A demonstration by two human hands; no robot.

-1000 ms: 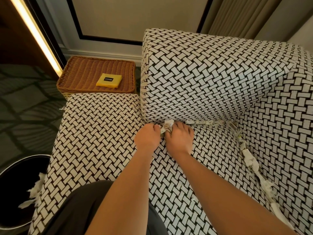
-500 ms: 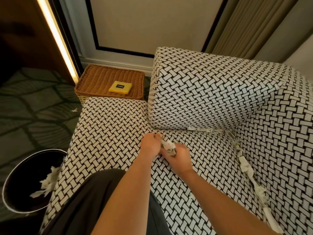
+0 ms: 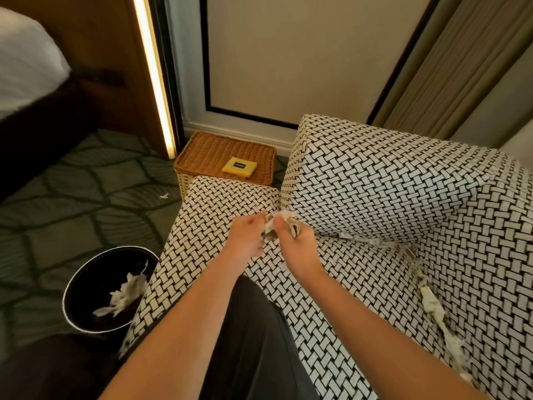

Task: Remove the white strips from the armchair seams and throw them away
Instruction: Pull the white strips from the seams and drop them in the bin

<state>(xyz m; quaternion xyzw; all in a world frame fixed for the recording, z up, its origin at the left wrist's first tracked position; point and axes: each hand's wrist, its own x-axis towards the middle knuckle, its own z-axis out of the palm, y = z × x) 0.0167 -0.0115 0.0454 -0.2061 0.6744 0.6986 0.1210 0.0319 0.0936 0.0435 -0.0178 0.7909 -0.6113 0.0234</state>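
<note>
Head view: L hand (image 3: 248,238) & R hand (image 3: 297,243) meet just above the armchair (image 3: 375,197) seat by the arm's front corner, both w/ fingers curled round a crumpled wad of white strips (image 3: 284,222) pinched btwn them. A seam strip (image 3: 429,298) runs along the arm's base & down the back seam to the R. Loose strips (image 3: 124,293) lie in the black bin (image 3: 86,284) on the floor L of the chair, and a wicker basket (image 3: 213,154) w/ a yellow pad (image 3: 237,168) sits behind the seat.
</note>
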